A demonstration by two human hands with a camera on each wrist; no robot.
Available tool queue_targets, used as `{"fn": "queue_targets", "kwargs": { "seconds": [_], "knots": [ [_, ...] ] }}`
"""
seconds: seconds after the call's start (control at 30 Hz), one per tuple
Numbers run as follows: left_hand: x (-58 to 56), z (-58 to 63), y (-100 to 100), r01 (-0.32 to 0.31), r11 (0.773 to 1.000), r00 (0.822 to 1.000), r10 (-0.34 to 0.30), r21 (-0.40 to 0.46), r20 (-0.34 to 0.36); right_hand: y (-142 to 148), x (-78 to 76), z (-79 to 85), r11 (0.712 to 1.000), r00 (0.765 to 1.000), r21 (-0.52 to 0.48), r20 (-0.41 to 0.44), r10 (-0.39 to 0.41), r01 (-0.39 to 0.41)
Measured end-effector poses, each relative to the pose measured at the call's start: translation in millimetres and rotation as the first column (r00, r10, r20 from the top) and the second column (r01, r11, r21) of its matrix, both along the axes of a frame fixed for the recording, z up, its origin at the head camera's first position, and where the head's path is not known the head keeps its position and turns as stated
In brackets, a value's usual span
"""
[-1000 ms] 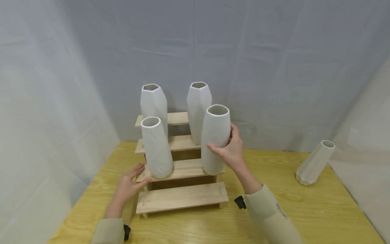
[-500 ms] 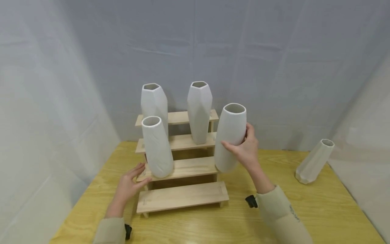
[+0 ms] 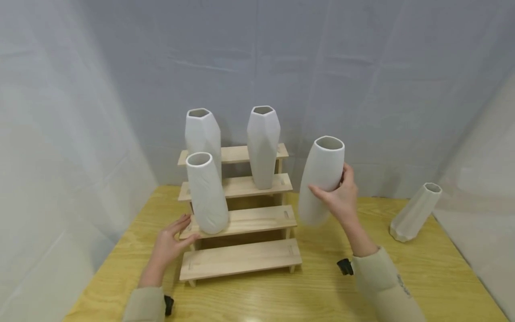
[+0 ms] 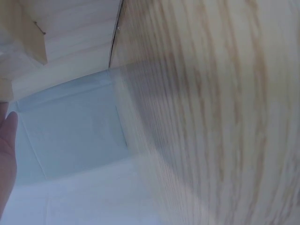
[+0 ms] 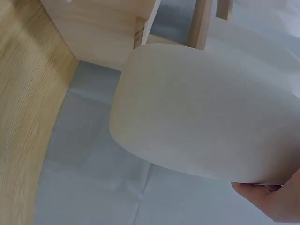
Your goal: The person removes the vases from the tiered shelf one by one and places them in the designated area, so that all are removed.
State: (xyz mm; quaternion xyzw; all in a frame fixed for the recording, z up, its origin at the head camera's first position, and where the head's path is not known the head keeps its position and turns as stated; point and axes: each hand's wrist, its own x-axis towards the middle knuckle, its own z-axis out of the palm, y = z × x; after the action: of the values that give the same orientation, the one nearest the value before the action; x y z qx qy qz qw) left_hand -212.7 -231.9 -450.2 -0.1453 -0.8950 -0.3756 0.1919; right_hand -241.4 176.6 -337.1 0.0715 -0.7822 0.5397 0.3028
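Note:
In the head view my right hand [image 3: 341, 197] grips a tall white vase [image 3: 322, 179] round its side, thumb in front and fingers behind. The vase leans slightly, its base off the shelves and to the right of the wooden tiered stand [image 3: 241, 259]. Its smooth rounded base [image 5: 187, 112] fills the middle of the right wrist view. At the left end of the second step from the front, my left hand [image 3: 169, 245] rests with fairly straight fingers [image 4: 8, 126] against the wood. Close beside it stands a white textured vase [image 3: 208, 197] on that step.
Two faceted white vases, one left [image 3: 203, 134] and one right [image 3: 263, 143], stand farther back on the stand. A ribbed white vase [image 3: 415, 213] stands at the table's right side. Pale sheeting [image 3: 362, 89] surrounds the wooden table [image 3: 434, 277].
My right hand has carried the tall vase rightward from the second step, off past the stand's right end, and it now tilts more. My left hand has stayed in place.

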Motion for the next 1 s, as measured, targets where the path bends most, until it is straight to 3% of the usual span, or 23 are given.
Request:
{"fn": "queue_targets", "kwargs": {
  "seconds": [0.53,0.83,1.0],
  "knots": [
    [-2.1,-2.3,5.1,-0.003,1.0,0.999,0.002,-0.017,-0.053,40.8,0.4,-19.6,0.991,0.99,0.023,0.06,-0.13,0.129],
    [1.5,-1.5,2.3,-0.009,1.0,1.0,0.009,0.004,-0.03,59.5,-5.2,-36.4,0.967,0.96,0.043,0.113,-0.256,0.252],
    [2.7,-3.0,0.6,-0.018,1.0,0.999,0.017,-0.005,-0.049,69.1,-11.1,-47.8,0.956,0.951,0.0,0.108,-0.291,0.293]
  ]
}}
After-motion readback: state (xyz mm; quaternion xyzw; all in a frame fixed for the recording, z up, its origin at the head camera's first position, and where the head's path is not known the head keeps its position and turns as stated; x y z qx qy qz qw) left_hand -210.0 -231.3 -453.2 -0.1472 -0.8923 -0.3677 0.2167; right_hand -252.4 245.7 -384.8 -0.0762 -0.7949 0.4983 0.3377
